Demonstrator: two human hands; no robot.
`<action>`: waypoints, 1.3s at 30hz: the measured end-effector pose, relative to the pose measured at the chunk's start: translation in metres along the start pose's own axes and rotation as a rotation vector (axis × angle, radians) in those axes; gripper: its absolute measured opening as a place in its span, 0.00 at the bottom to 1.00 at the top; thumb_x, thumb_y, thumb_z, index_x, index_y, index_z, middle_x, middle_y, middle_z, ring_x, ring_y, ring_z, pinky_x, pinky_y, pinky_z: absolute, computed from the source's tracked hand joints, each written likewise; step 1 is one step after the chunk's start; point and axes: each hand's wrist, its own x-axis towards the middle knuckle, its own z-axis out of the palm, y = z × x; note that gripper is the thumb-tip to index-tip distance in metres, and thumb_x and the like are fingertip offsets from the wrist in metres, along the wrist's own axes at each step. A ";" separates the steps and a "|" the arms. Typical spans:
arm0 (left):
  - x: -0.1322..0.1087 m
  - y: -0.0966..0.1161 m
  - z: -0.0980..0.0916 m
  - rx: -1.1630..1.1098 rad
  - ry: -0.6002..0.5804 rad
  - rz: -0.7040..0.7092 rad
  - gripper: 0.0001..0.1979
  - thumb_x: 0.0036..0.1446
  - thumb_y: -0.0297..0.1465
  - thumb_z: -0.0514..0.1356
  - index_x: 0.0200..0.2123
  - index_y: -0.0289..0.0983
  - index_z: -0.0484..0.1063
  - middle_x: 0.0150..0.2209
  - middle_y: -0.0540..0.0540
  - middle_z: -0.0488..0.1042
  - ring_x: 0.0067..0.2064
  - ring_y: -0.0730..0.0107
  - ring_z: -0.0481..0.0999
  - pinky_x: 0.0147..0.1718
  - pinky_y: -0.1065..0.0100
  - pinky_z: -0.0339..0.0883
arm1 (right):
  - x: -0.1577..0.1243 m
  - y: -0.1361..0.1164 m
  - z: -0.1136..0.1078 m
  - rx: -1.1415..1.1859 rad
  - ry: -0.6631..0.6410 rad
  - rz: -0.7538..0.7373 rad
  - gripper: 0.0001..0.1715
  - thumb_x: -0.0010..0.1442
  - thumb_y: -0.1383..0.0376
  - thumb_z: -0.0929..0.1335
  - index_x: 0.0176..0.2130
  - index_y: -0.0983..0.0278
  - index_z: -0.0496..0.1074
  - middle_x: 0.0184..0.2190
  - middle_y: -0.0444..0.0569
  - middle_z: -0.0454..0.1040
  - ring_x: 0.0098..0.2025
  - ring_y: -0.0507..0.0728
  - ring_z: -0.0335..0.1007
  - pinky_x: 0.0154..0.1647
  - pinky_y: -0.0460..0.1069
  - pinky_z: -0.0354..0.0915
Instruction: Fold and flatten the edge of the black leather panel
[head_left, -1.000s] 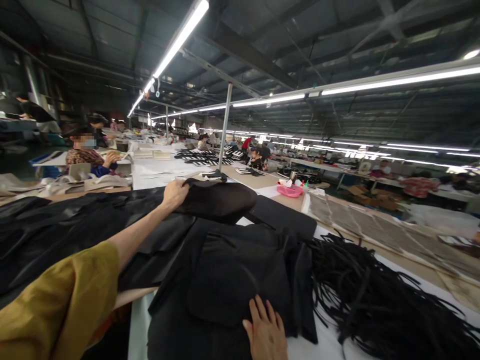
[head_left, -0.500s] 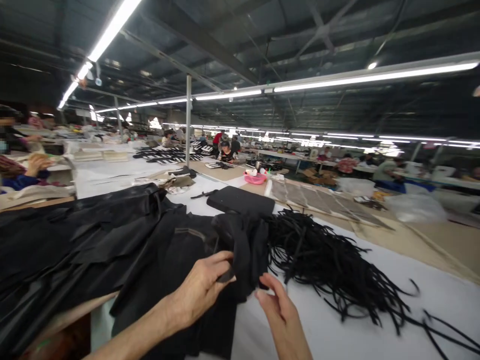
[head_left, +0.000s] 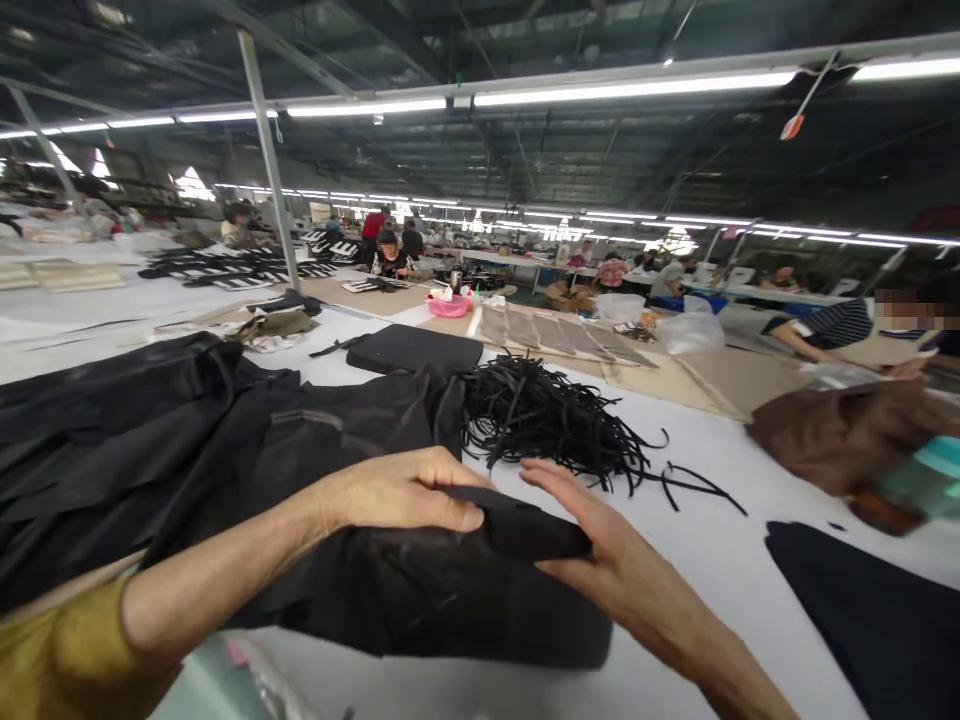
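My left hand [head_left: 409,492] pinches the upper edge of a black fabric piece [head_left: 480,600], thumb on top and the other fingers mostly hidden behind. At the piece's right end, my right hand [head_left: 600,535] has its fingers stretched and its thumb apart, with a folded edge of the cloth reaching between them. Beyond my hands lies more black fabric [head_left: 360,425], spread leftward in a crumpled heap. A tangled pile of narrow black strips [head_left: 555,410] rests just past my right hand. Behind it sits a flat black padded panel [head_left: 415,348].
A dark cut piece [head_left: 862,600] lies on the white table [head_left: 720,560] at right, near brown fabric [head_left: 847,430]. Farther back are a pink basket [head_left: 448,305], grey-brown sheets [head_left: 555,335] and a metal post [head_left: 268,160]. A person in a striped sleeve [head_left: 836,330] works at far right.
The view has swung right, bringing the dark cut piece and brown fabric into sight. The black fabric, bunched upright before, now stretches sideways between my hands, and my right hand has reached its end.
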 end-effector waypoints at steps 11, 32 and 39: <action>0.026 -0.020 -0.033 0.752 0.289 0.052 0.08 0.55 0.32 0.54 0.31 0.36 0.71 0.31 0.50 0.71 0.36 0.66 0.69 0.37 0.69 0.62 | -0.002 0.001 0.006 0.229 0.047 0.262 0.12 0.56 0.59 0.62 0.24 0.62 0.65 0.21 0.40 0.64 0.25 0.52 0.60 0.25 0.45 0.56; 0.054 -0.076 0.106 -0.655 0.603 0.148 0.13 0.56 0.34 0.57 0.42 0.34 0.73 0.35 0.45 0.74 0.39 0.65 0.69 0.43 0.65 0.62 | -0.045 0.011 0.073 -0.002 0.347 0.326 0.17 0.50 0.58 0.67 0.41 0.59 0.65 0.45 0.50 0.70 0.42 0.59 0.69 0.41 0.51 0.66; 0.063 -0.076 0.107 -0.641 0.482 0.204 0.12 0.55 0.32 0.58 0.41 0.34 0.74 0.33 0.47 0.74 0.40 0.65 0.69 0.42 0.67 0.61 | -0.024 0.001 0.062 0.476 0.403 0.350 0.28 0.52 0.55 0.66 0.50 0.63 0.62 0.43 0.49 0.72 0.46 0.59 0.67 0.47 0.52 0.62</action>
